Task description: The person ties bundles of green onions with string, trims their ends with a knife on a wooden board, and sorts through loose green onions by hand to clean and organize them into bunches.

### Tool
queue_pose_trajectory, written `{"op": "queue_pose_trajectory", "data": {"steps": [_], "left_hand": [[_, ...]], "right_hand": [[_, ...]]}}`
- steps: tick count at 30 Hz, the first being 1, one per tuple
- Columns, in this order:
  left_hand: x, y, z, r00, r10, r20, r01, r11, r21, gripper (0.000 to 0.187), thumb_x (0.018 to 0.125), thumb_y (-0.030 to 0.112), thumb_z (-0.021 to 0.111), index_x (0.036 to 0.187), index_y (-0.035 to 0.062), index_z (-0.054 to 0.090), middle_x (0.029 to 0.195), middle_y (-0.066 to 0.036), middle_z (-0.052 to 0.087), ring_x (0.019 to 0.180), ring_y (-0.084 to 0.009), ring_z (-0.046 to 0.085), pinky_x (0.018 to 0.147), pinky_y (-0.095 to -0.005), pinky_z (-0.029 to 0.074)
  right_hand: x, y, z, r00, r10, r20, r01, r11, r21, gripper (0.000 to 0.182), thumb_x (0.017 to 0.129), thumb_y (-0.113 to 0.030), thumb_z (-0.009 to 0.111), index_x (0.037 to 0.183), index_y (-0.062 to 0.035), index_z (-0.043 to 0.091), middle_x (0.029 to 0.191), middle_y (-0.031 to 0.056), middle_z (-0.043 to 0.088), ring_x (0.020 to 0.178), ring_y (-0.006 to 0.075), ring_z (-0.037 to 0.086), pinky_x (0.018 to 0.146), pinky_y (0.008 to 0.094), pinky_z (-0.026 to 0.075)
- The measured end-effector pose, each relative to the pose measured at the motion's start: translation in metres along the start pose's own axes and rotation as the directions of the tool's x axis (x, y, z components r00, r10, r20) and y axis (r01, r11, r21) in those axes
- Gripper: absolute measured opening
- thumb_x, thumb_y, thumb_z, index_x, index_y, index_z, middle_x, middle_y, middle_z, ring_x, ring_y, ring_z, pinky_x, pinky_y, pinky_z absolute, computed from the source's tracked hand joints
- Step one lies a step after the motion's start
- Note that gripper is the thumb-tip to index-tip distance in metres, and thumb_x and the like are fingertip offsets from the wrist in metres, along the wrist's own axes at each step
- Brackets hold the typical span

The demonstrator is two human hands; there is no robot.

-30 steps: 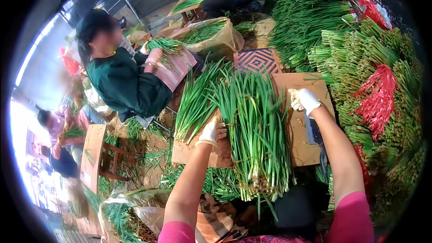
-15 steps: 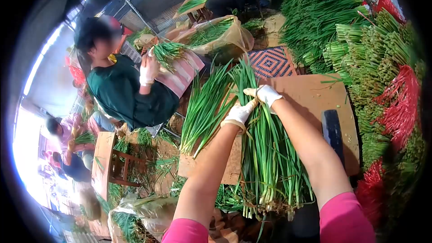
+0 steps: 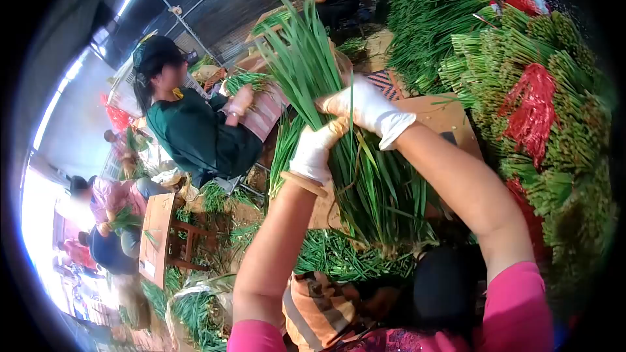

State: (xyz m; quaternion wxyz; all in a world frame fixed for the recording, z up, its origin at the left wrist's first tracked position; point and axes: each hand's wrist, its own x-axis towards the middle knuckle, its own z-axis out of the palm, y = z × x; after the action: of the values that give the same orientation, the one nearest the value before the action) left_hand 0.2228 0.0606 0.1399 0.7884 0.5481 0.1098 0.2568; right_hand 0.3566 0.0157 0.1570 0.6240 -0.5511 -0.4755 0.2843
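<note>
A bunch of garlic chives, long flat green leaves, rises tilted in front of me. My left hand, in a white glove with a tan band at the wrist, is closed round its lower part. Just above and to the right, my gloved right hand is closed on the leaves too, somewhat blurred. More chives hang or lie below both hands over the board, root ends toward me. At the left another pile of chives lies partly behind my left hand. The wooden board is largely covered.
Stacked chive bundles and red plastic strands fill the right side. A co-worker in dark green sits at the left, holding chives. A wooden stool stands lower left. Loose chives lie below the board.
Both hands have lifted the leafy bunch up off the board, toward me. The view has shifted. The co-worker's hands have lowered onto the chives in their lap.
</note>
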Motion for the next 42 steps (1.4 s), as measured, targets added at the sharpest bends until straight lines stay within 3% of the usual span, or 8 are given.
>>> {"op": "queue_pose_trajectory", "data": {"steps": [1, 8, 15, 17, 25, 32, 36, 42], "left_hand": [[-0.006, 0.020, 0.012, 0.999, 0.031, 0.026, -0.032, 0.999, 0.012, 0.045, 0.076, 0.015, 0.075, 0.114, 0.0012, 0.056, 0.104, -0.008, 0.062, 0.093, -0.0178, 0.060, 0.082, -0.0331, 0.050], [-0.035, 0.145, 0.095, 0.924, 0.307, 0.227, -0.323, 0.945, 0.038, 0.033, 0.078, 0.007, 0.069, 0.108, 0.0002, 0.055, 0.088, -0.006, 0.064, 0.072, -0.0152, 0.064, 0.060, -0.0286, 0.057], [-0.028, 0.086, 0.064, 0.931, 0.054, 0.360, -0.179, 0.929, 0.323, 0.047, 0.070, 0.012, 0.081, 0.111, 0.0014, 0.060, 0.098, -0.005, 0.066, 0.091, -0.0119, 0.060, 0.082, -0.0271, 0.049], [-0.019, 0.052, 0.042, 0.936, 0.004, 0.351, -0.107, 0.956, 0.272, 0.044, 0.071, 0.012, 0.080, 0.109, 0.0002, 0.062, 0.101, -0.006, 0.066, 0.091, -0.0100, 0.059, 0.081, -0.0259, 0.048], [-0.002, 0.049, 0.035, 0.940, 0.088, 0.331, -0.195, 0.931, 0.308, 0.053, 0.077, 0.015, 0.076, 0.123, 0.0017, 0.053, 0.115, -0.007, 0.060, 0.106, -0.0169, 0.057, 0.089, -0.0335, 0.048], [-0.008, 0.039, 0.044, 0.974, 0.065, 0.219, -0.126, 0.952, 0.278, 0.057, 0.071, 0.012, 0.081, 0.119, 0.0031, 0.052, 0.106, -0.004, 0.062, 0.097, -0.0131, 0.058, 0.083, -0.0286, 0.049], [-0.053, 0.081, 0.069, 0.945, 0.173, 0.276, -0.278, 0.871, 0.406, 0.061, 0.066, 0.017, 0.086, 0.116, 0.0030, 0.054, 0.104, -0.004, 0.062, 0.095, -0.0129, 0.058, 0.082, -0.0277, 0.049], [-0.140, 0.089, 0.068, 0.974, 0.174, 0.143, -0.153, 0.977, -0.145, 0.043, 0.078, 0.014, 0.070, 0.115, -0.0011, 0.055, 0.102, -0.010, 0.064, 0.089, -0.0212, 0.064, 0.082, -0.0315, 0.052]], "right_hand": [[-0.020, -0.043, 0.004, 0.980, -0.200, -0.005, 0.191, 0.932, 0.308, 0.034, 0.075, -0.013, 0.073, 0.105, 0.0020, 0.065, 0.093, 0.0109, 0.069, 0.084, 0.0160, 0.064, 0.078, 0.0287, 0.049], [-0.036, -0.189, -0.009, 0.791, -0.612, -0.025, 0.603, 0.785, -0.144, 0.030, 0.073, -0.021, 0.073, 0.093, 0.0006, 0.064, 0.084, 0.0092, 0.067, 0.074, 0.0143, 0.063, 0.071, 0.0280, 0.050], [-0.082, -0.132, -0.001, 0.926, -0.377, -0.010, 0.355, 0.862, 0.363, 0.076, 0.067, -0.024, 0.077, 0.132, -0.0022, 0.044, 0.100, 0.0137, 0.066, 0.091, 0.0214, 0.064, 0.082, 0.0298, 0.048], [-0.078, -0.107, -0.006, 0.990, -0.129, -0.051, 0.114, 0.965, -0.234, 0.087, 0.065, -0.030, 0.079, 0.138, -0.0052, 0.037, 0.102, 0.0162, 0.065, 0.094, 0.0239, 0.065, 0.081, 0.0315, 0.049], [-0.054, -0.104, -0.010, 0.908, -0.418, 0.009, 0.418, 0.908, -0.031, 0.039, 0.072, -0.023, 0.067, 0.105, -0.0020, 0.062, 0.090, 0.0172, 0.067, 0.080, 0.0257, 0.065, 0.074, 0.0333, 0.048], [-0.050, -0.096, -0.005, 0.977, -0.174, -0.119, 0.170, 0.984, -0.048, 0.036, 0.075, -0.017, 0.069, 0.107, -0.0022, 0.061, 0.087, 0.0097, 0.068, 0.078, 0.0157, 0.062, 0.072, 0.0308, 0.048], [-0.076, -0.131, 0.003, 0.946, -0.323, 0.014, 0.323, 0.944, -0.060, 0.031, 0.072, -0.024, 0.067, 0.091, 0.0002, 0.064, 0.084, 0.0207, 0.064, 0.078, 0.0367, 0.061, 0.071, 0.0372, 0.048], [-0.106, -0.174, 0.058, 0.639, -0.663, 0.390, 0.673, 0.235, -0.702, 0.018, 0.076, -0.027, 0.060, 0.088, -0.0197, 0.071, 0.088, 0.0074, 0.067, 0.090, 0.0304, 0.065, 0.073, 0.0440, 0.050]]}}
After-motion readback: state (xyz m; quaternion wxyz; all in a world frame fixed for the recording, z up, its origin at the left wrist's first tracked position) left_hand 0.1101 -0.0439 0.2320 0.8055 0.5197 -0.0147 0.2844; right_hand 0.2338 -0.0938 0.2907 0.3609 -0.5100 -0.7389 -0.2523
